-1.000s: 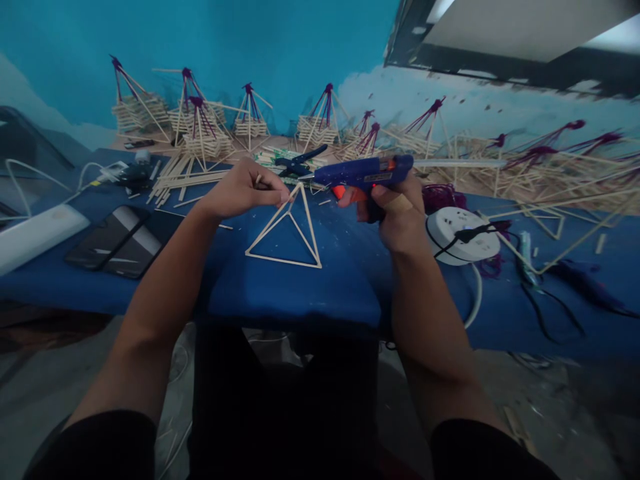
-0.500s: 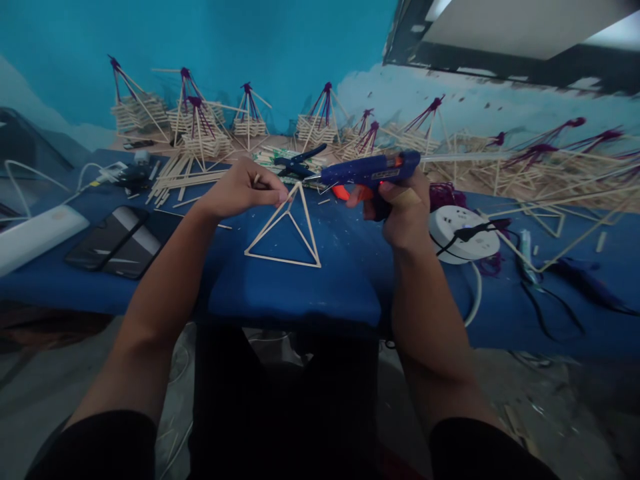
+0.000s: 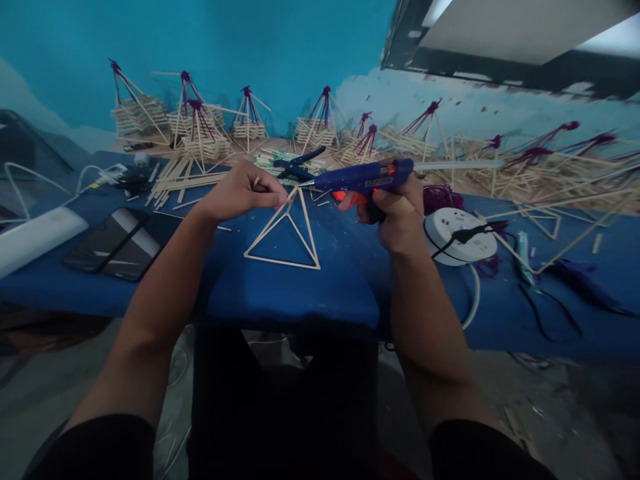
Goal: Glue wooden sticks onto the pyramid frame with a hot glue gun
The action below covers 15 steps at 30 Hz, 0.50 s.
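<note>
A small pyramid frame of thin wooden sticks (image 3: 286, 235) stands on the blue table (image 3: 295, 293) in front of me. My left hand (image 3: 243, 190) is closed in a pinch on the sticks at the frame's apex. My right hand (image 3: 395, 213) grips a blue glue gun (image 3: 363, 177) with an orange trigger. The gun's nozzle points left and sits right by the apex.
A white round power socket (image 3: 457, 233) with a black plug lies right of my right hand. Two dark phones (image 3: 117, 241) and a white box (image 3: 35, 238) lie at the left. Blue pliers (image 3: 297, 165), loose sticks and several finished stick pyramids with purple tassels (image 3: 200, 127) line the back.
The glue gun had lifted slightly to the right, then came back down and left, its nozzle now close to the apex. My left hand has stayed at the frame's top.
</note>
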Tool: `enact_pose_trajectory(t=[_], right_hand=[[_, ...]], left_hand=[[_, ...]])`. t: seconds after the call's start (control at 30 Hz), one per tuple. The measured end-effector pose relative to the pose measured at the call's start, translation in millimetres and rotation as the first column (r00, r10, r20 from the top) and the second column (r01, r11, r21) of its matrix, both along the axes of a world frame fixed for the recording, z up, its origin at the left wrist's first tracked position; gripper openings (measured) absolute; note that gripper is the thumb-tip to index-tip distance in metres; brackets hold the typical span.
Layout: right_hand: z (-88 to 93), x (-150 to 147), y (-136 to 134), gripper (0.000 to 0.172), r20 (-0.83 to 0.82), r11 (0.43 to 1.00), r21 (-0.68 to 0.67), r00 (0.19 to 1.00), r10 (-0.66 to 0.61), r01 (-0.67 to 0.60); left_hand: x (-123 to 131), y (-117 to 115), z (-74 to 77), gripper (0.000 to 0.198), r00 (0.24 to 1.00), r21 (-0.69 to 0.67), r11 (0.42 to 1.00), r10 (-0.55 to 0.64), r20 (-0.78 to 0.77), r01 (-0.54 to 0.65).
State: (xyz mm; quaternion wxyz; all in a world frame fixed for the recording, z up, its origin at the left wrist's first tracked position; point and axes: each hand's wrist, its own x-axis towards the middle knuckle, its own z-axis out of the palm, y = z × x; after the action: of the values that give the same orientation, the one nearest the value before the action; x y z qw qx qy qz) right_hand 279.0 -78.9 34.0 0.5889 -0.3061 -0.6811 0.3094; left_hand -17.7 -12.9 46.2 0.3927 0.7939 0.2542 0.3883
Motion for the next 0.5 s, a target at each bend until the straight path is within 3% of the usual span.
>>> enact_pose_trajectory(t=[0.5], right_hand=[[-2.1, 1.8, 4.4, 0.028, 0.016, 0.998, 0.05, 0.999, -0.035, 0.034]], left_hand=[[0.0, 1.4, -1.6, 0.027, 1.0, 0.015, 0.999, -0.029, 0.006, 0.028]])
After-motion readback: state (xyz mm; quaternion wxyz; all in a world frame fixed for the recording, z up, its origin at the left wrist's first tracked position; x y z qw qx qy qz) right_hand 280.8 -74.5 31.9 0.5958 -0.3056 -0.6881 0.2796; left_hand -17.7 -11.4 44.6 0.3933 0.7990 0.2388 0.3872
